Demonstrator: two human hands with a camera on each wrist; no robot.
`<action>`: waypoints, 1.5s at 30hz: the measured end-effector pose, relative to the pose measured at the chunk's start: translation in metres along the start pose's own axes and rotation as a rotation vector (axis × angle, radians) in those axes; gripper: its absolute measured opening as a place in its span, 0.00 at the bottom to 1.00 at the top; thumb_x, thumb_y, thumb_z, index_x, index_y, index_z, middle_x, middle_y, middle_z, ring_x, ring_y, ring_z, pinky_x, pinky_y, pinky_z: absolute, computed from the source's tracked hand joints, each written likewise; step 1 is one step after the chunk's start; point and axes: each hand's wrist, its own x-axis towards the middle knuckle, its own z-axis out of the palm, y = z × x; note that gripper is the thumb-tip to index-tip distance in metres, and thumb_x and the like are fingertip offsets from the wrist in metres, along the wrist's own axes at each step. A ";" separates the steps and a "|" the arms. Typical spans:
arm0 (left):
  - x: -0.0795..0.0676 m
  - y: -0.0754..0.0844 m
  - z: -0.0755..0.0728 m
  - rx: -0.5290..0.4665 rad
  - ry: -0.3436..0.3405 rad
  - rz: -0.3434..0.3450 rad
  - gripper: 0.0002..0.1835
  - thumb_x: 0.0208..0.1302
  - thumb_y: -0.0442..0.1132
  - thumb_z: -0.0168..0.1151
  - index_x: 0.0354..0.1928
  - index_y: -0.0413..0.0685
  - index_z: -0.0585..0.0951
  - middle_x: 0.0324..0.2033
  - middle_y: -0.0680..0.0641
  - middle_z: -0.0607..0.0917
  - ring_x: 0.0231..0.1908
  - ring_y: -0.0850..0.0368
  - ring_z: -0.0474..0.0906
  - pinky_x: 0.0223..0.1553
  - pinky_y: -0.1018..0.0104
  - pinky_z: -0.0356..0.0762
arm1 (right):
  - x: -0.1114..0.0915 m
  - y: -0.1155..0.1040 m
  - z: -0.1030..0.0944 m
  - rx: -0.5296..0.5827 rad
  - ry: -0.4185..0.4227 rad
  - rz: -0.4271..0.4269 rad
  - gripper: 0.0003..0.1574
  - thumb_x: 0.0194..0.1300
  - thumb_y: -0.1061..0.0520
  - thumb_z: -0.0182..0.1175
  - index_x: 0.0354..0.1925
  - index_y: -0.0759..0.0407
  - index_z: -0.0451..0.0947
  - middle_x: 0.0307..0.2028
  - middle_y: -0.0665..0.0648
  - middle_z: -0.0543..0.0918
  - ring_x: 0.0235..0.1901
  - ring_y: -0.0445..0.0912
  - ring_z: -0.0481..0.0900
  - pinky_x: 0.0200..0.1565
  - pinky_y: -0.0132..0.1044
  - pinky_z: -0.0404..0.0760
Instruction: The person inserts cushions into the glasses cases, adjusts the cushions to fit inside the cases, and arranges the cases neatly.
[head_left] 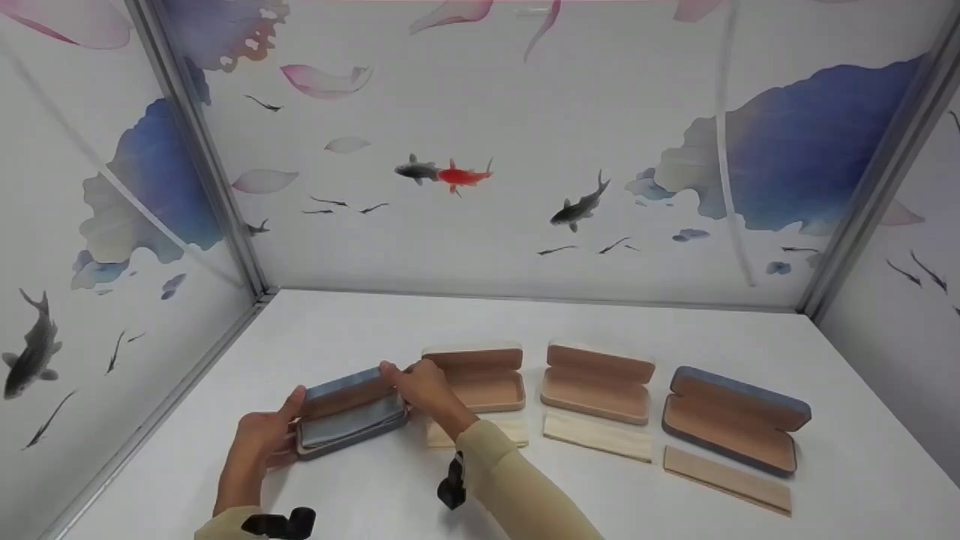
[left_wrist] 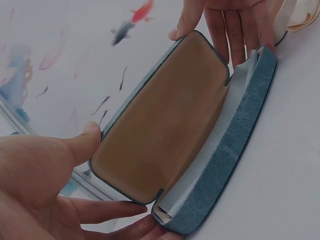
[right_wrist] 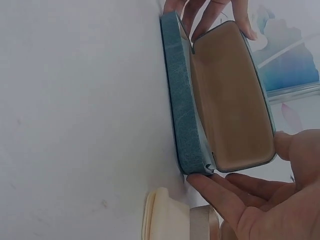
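A blue glasses case with a tan lining stands with its lid raised on the left part of the table. Folded inside its base lies a light blue cloth. My left hand grips the case's left end, its thumb on the lid's edge and its fingers at the base. At the other end my right hand holds the case the same way, thumb on the lid's top corner. The left wrist view shows the lid's tan inside between both hands.
Right of the hands stand a cream case, a beige case and a dark blue case, all with lids up. Folded cloths lie before them: one cream, one pale yellow, one tan. Printed panels wall the table.
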 end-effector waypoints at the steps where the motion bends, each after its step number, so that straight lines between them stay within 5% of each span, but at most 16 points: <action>1: 0.000 0.000 -0.001 -0.009 -0.005 0.000 0.59 0.64 0.76 0.46 0.68 0.19 0.61 0.65 0.23 0.69 0.59 0.34 0.76 0.52 0.55 0.83 | 0.000 0.000 0.000 -0.003 -0.002 0.000 0.35 0.70 0.33 0.57 0.46 0.64 0.81 0.34 0.53 0.76 0.39 0.45 0.75 0.41 0.37 0.75; 11: -0.001 0.002 -0.005 0.011 -0.008 0.017 0.58 0.65 0.73 0.51 0.68 0.18 0.61 0.64 0.23 0.72 0.59 0.34 0.77 0.53 0.55 0.83 | 0.000 -0.002 -0.001 -0.016 -0.003 0.004 0.36 0.71 0.35 0.58 0.53 0.68 0.81 0.47 0.57 0.83 0.45 0.45 0.78 0.49 0.42 0.80; 17: -0.002 0.005 -0.008 0.050 -0.024 0.022 0.58 0.65 0.73 0.51 0.68 0.18 0.60 0.63 0.23 0.72 0.61 0.34 0.76 0.50 0.58 0.85 | 0.000 -0.001 -0.001 -0.018 0.000 -0.001 0.32 0.71 0.36 0.58 0.43 0.65 0.82 0.31 0.52 0.75 0.35 0.44 0.74 0.37 0.37 0.73; 26: -0.002 0.004 -0.011 0.118 -0.064 0.027 0.60 0.65 0.75 0.48 0.70 0.19 0.56 0.64 0.24 0.72 0.61 0.36 0.78 0.57 0.54 0.81 | -0.001 -0.001 -0.003 -0.065 -0.023 -0.004 0.31 0.72 0.37 0.57 0.44 0.65 0.83 0.32 0.52 0.76 0.35 0.43 0.72 0.37 0.36 0.72; 31: -0.002 0.003 -0.011 0.086 -0.063 0.031 0.59 0.65 0.73 0.50 0.70 0.19 0.57 0.65 0.24 0.70 0.60 0.37 0.79 0.51 0.60 0.84 | 0.001 -0.003 -0.005 -0.096 -0.051 -0.013 0.30 0.73 0.39 0.56 0.20 0.56 0.74 0.16 0.46 0.66 0.19 0.39 0.60 0.24 0.34 0.62; 38: -0.001 0.000 -0.013 0.098 -0.057 0.021 0.59 0.64 0.74 0.51 0.70 0.20 0.58 0.64 0.25 0.73 0.57 0.39 0.81 0.51 0.58 0.84 | -0.004 -0.008 -0.005 -0.149 -0.046 -0.042 0.25 0.74 0.41 0.57 0.33 0.62 0.80 0.23 0.49 0.69 0.29 0.42 0.70 0.33 0.34 0.69; 45: -0.002 0.000 -0.012 0.094 -0.062 0.013 0.59 0.64 0.74 0.52 0.70 0.20 0.58 0.64 0.24 0.72 0.56 0.39 0.82 0.50 0.58 0.84 | -0.001 -0.005 -0.005 -0.132 -0.053 -0.026 0.30 0.73 0.43 0.58 0.17 0.53 0.66 0.14 0.46 0.58 0.18 0.39 0.56 0.24 0.33 0.59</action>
